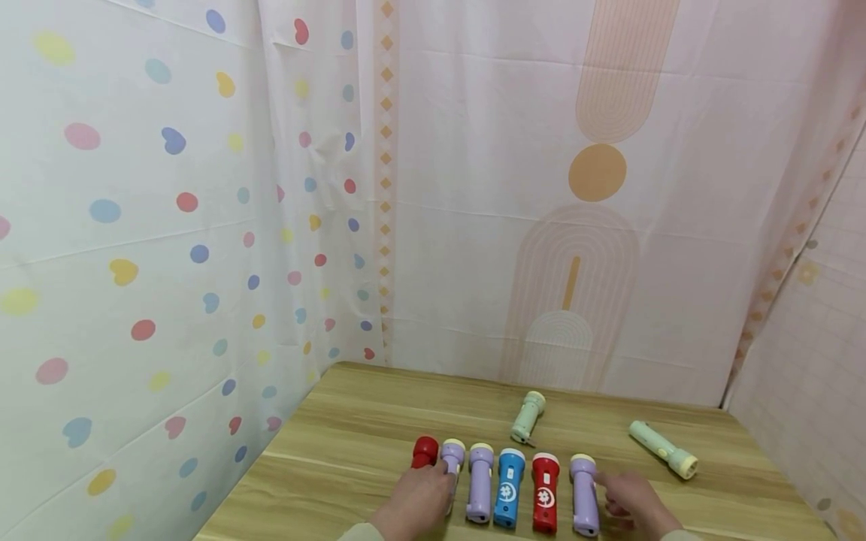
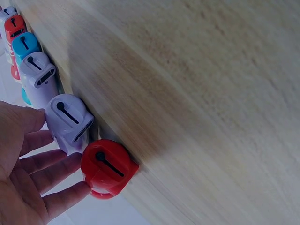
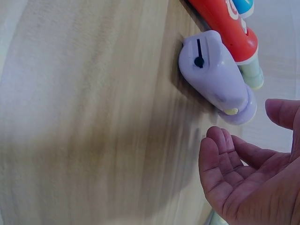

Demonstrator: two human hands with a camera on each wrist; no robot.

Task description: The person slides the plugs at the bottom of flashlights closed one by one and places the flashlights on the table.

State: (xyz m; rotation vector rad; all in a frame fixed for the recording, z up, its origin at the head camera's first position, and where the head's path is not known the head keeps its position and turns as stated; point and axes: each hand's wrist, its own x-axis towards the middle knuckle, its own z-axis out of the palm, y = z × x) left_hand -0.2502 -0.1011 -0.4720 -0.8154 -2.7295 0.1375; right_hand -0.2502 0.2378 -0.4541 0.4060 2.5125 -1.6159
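Observation:
Red, purple and blue flashlights stand side by side in a row near the table's front. My left hand [image 1: 419,497] is at the row's left end, fingers spread. Its thumb and some fingers touch a purple flashlight [image 2: 69,117], while lower fingertips rest at the side of a red flashlight [image 2: 110,164]. Rightward along the row lie another purple flashlight [image 1: 480,485], a blue flashlight [image 1: 509,488], a second red flashlight [image 1: 545,492] and a last purple flashlight [image 1: 585,496]. Beside that last one is my right hand [image 3: 248,173], its fingers loosely bent and holding nothing.
Behind the row, a pale green flashlight [image 1: 528,418] lies on the wooden table [image 1: 379,398]. Another pale green flashlight [image 1: 663,449] lies slantwise at the right. Patterned curtains [image 1: 460,225] hang along the table's back and sides.

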